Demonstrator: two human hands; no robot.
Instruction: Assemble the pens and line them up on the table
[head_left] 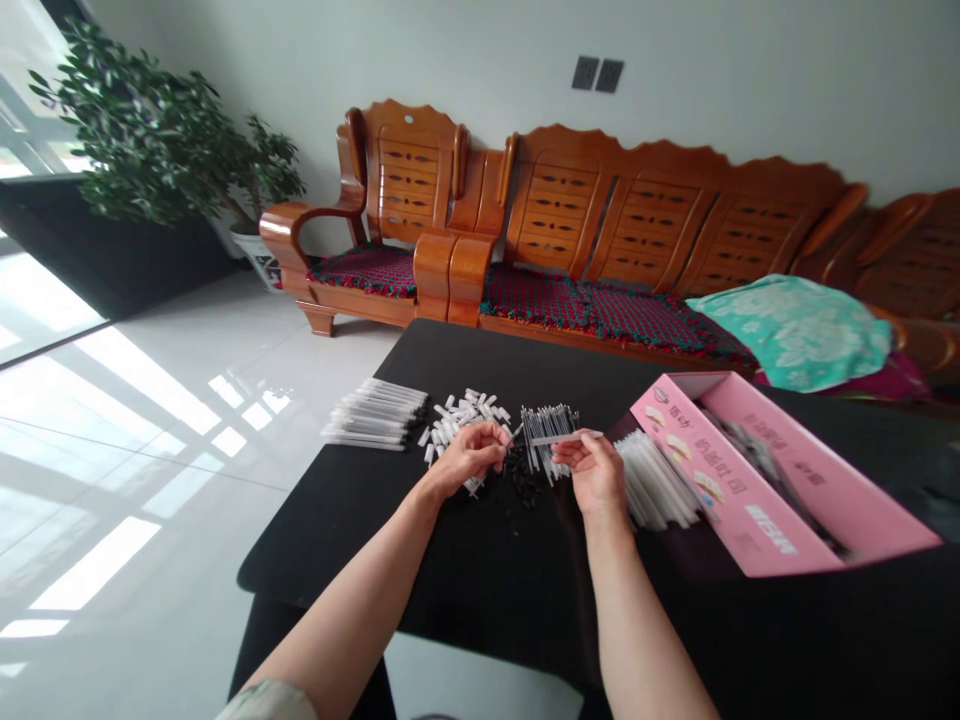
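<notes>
Over a black table (480, 580), my left hand (471, 455) is closed in a pinch on a small part I cannot make out, its tip pointing toward the right hand. My right hand (592, 462) grips a clear pen barrel (564, 437) held level between the two hands. Below them lies a heap of small black parts (525, 485). A pile of white caps (461, 412) sits just beyond the left hand. A bundle of thin refills (547, 425) lies behind the right hand.
A stack of finished white pens (375, 413) lies at the table's far left. Clear barrels (656, 480) lean beside an open pink box (757, 480) on the right. Behind stand a wooden armchair (375, 220), a wooden sofa (660, 240) and a potted plant (165, 140).
</notes>
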